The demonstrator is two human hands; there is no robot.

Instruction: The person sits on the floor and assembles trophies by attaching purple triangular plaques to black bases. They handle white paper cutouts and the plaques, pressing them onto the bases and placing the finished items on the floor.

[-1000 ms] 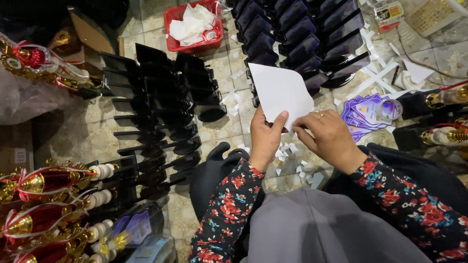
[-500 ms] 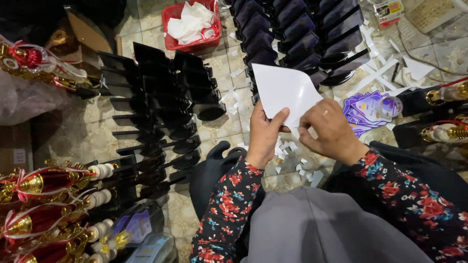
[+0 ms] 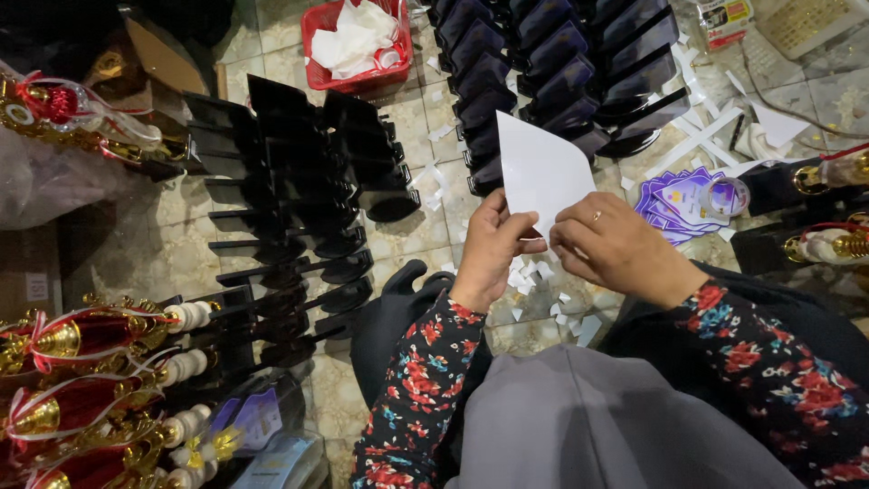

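Fingers (image 3: pixel 520 237) of the left hand (image 3: pixel 493 258) are closed on the lower edge of a white sheet (image 3: pixel 539 172), thumb on the near face; those of the right hand (image 3: pixel 615 249) pinch the same lower edge from the other side, and a ring shows on one of them. From my seat I see the two hands almost touching at that corner.

That white sheet is held up in the air over the tiled floor (image 3: pixel 407 244), above the person's lap. Its long axis runs from the pinched bottom corner up and slightly left, so the free top edge points away from the body toward the black stands; its face is turned to the camera and looks blank.

Small white paper scraps (image 3: pixel 543 290) lie scattered on the floor just below the hands. Farther out, a red basket (image 3: pixel 312 27) at the top holds crumpled white paper (how full it is beneath I cannot tell). To the right of the sheet a stack of purple cards (image 3: pixel 674 199) lies flat, with a small clear round tub (image 3: pixel 727 196) resting at its edge. Rows of black stands (image 3: pixel 299 190) fill the floor on the left and behind the sheet. Red and gold trophies (image 3: pixel 81 335) lie at the lower left.
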